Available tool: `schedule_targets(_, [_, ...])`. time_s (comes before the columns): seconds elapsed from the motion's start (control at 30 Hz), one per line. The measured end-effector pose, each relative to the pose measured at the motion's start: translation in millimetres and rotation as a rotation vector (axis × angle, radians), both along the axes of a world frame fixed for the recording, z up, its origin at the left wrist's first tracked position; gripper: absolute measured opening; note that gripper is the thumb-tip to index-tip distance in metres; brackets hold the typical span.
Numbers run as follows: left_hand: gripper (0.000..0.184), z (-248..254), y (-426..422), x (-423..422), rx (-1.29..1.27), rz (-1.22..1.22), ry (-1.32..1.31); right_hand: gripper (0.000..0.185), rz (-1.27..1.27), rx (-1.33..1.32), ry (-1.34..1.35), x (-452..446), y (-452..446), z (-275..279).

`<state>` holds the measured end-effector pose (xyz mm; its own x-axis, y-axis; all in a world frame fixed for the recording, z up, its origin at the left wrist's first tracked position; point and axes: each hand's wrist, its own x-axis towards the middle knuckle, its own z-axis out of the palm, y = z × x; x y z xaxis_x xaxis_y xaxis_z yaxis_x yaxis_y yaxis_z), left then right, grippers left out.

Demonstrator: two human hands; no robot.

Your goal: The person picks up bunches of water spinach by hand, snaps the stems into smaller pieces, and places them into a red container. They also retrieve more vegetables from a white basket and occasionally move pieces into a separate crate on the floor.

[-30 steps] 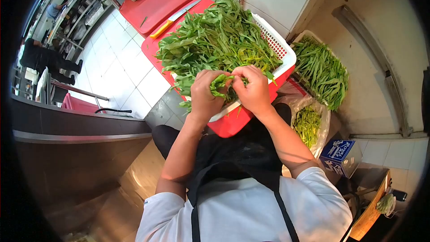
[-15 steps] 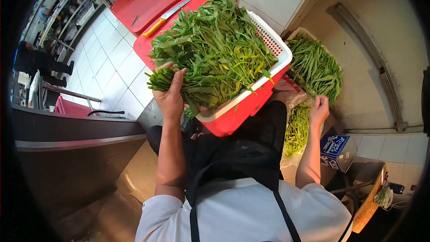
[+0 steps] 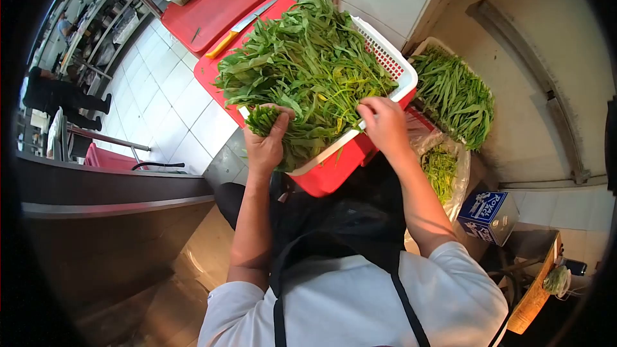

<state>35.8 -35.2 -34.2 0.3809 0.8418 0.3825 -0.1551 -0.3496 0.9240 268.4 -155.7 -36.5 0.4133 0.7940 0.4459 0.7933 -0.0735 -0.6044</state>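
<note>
My left hand is wrapped round a bunch of cut green stems, held at the near left corner of a white plastic basket. Long leafy greens, looking like water spinach, are heaped over the basket's rim. At the basket's near right side, my right hand has its fingers pinched on some thin greens with yellowish leaves beside it. The fingertips are partly hidden. A red board lies beneath the basket.
A knife with a yellow handle lies on the red surface, behind the heap. To the right are a second basket of greens and a clear bag of stems. A blue and white tin stands nearby. Another person is far left.
My right hand has moved up and left from above the bag of stems to the basket's heap. My left hand, with the bunch, has shifted slightly right and down.
</note>
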Motion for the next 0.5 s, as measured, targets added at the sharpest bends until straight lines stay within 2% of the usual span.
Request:
schedule_targets(0.17, [0.014, 2.8, -2.5, -10.3, -0.109, 0.029, -0.053, 0.021, 0.012, -0.258, -0.144, -14.2, 47.2, -21.4])
schedule_targets(0.2, [0.016, 7.8, -3.2, -13.0, -0.102, 0.039, -0.050, 0.027, -0.011, -0.180, -0.096, -17.5, 48.7, -21.1])
schedule_targets(0.3, [0.021, 10.0, -1.0, -17.4, -0.128, 0.029, -0.069, 0.033, -0.038, -0.210, 0.022, -20.4, 48.2, -18.6])
schedule_targets(0.33, [0.023, 9.1, -0.5, -18.0, -0.142, 0.014, -0.080, 0.037, -0.043, -0.152, -0.028, -19.8, 48.6, -22.4])
schedule_targets(0.5, [0.026, 8.3, 1.0, -11.6, -0.104, 0.007, 0.037, 0.038, 0.033, 0.049, 0.271, -18.4, 45.3, -1.5])
